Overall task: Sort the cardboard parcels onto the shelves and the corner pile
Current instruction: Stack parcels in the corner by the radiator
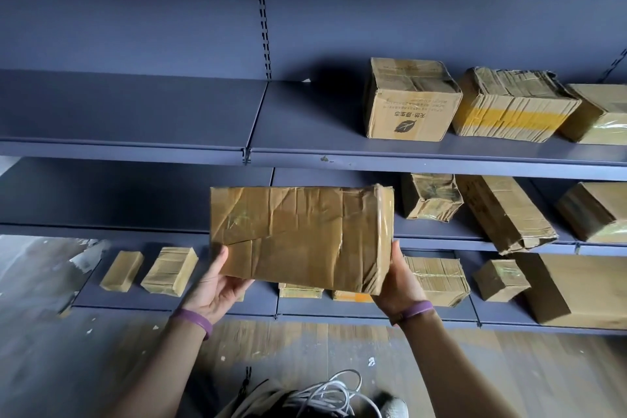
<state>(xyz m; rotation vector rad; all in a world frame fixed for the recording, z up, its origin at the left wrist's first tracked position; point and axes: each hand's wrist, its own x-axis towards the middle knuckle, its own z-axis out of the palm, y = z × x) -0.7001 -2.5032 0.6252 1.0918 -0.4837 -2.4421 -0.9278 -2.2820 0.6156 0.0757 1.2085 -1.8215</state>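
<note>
I hold a flat, creased cardboard parcel [298, 234] wrapped in clear tape, raised in front of the dark blue shelving. My left hand [215, 285] grips its lower left corner with the thumb on the front face. My right hand [398, 282] grips its lower right end. The parcel hangs level with the second shelf from the bottom [441, 234] and hides part of the bottom shelf [237, 302]. The middle shelf [305, 132] above it carries a leaf-printed box [410, 105] and a yellow-taped box [509, 105] on its right side.
Several parcels lie on the lower shelves at the right, one long box [505, 210] overhanging its shelf edge. Two small parcels [149, 270] sit at the bottom shelf's left. More boxes show on the top shelf. White cables [325, 394] lie on the wooden floor by my feet.
</note>
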